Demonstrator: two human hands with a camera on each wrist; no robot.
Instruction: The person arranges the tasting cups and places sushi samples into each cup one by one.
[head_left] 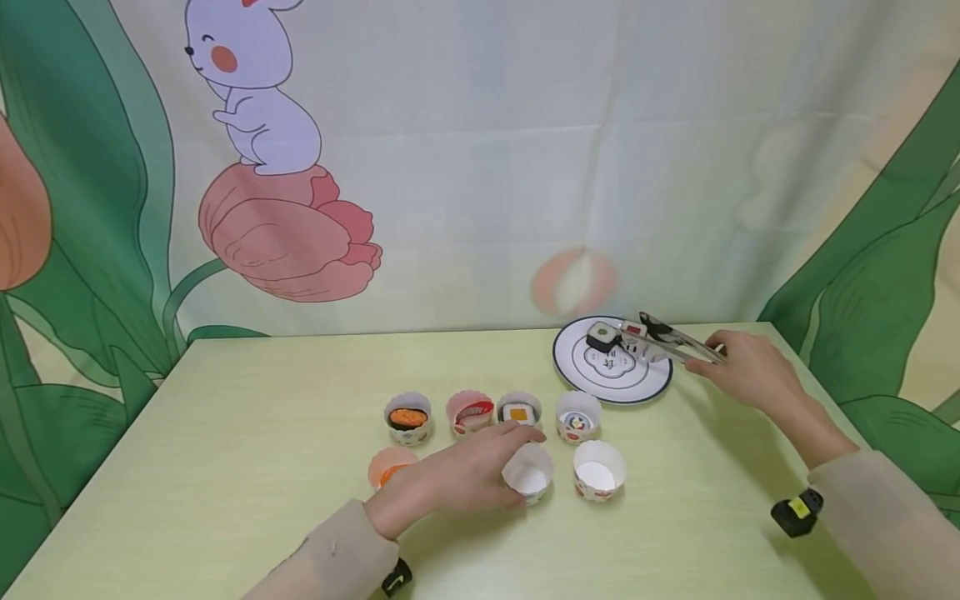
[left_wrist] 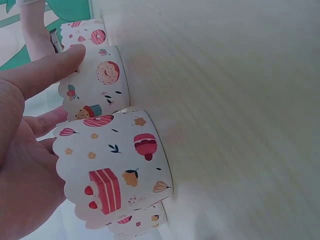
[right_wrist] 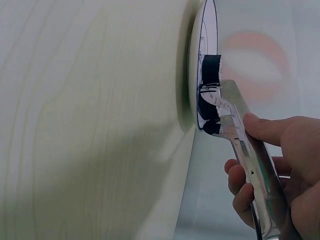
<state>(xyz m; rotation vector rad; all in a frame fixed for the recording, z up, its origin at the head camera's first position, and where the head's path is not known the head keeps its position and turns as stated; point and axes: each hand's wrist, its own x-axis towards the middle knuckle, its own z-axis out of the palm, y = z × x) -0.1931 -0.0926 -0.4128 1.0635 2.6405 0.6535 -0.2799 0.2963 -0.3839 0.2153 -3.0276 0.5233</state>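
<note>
In the head view my left hand (head_left: 472,467) pinches a white paper baking cup (head_left: 528,475) in the near row. The left wrist view shows the thumb (left_wrist: 70,57) against that cup's printed side (left_wrist: 107,75). My right hand (head_left: 750,371) grips metal tongs (right_wrist: 252,165) over a blue-rimmed plate (head_left: 570,379) at the back right. Around a piece of sushi roll with a red centre (head_left: 633,329) are the tongs' ends; how firmly they clasp it cannot be told. A second roll with a green centre (head_left: 602,335) sits beside it on the plate.
In the back row, baking cups hold an orange-topped piece (head_left: 408,418), a red-and-white piece (head_left: 474,413), a yellow-centred piece (head_left: 519,414) and a colourful round piece (head_left: 577,422). A white-bottomed cup (head_left: 599,473) stands front right. Behind my left wrist, another cup (head_left: 390,460) is partly hidden.
</note>
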